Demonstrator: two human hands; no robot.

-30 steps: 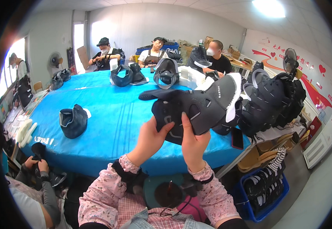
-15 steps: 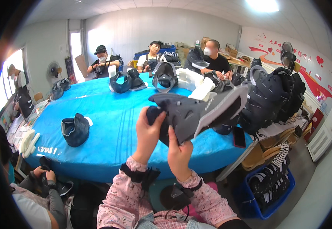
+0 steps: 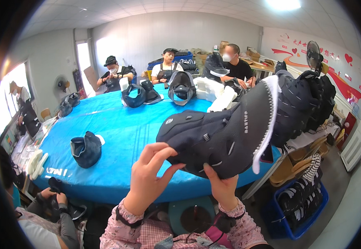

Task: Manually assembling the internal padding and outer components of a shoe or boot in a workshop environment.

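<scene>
Left hand [image 3: 152,173] and right hand [image 3: 223,186] are both holding one dark shoe upper [image 3: 213,137], which is hanging above the near side of the bench [image 3: 110,133], from the middle of the frame toward the right. The left hand is keeping its fingers bent and only partly closed, with fingertips and thumb meeting the upper's lower left edge and a gap showing between them; the right hand is gripping from below, its thumb pressing on the near face while its other fingers are mostly hiding behind. The upper is lying aslant, its padded, rounded end pointing left and its broad front end rising to the right. Its surface is looking charcoal to black, matt and smooth over the front and softer and thicker toward the left. A white strip [image 3: 267,124] with a toothed inner edge is curving along the right-hand margin, and pale lettering is running up the side just beside it. Short light bars are dotting the dark panels, and a small pale mark is showing near the left tip. On the blue cover, another upper [image 3: 86,151] is standing at the left of the frame, opening upward, while white blocks [image 3: 208,89] are sitting at upper centre. Behind the held piece, a heap of dark uppers [image 3: 303,106] is filling the right side.
</scene>
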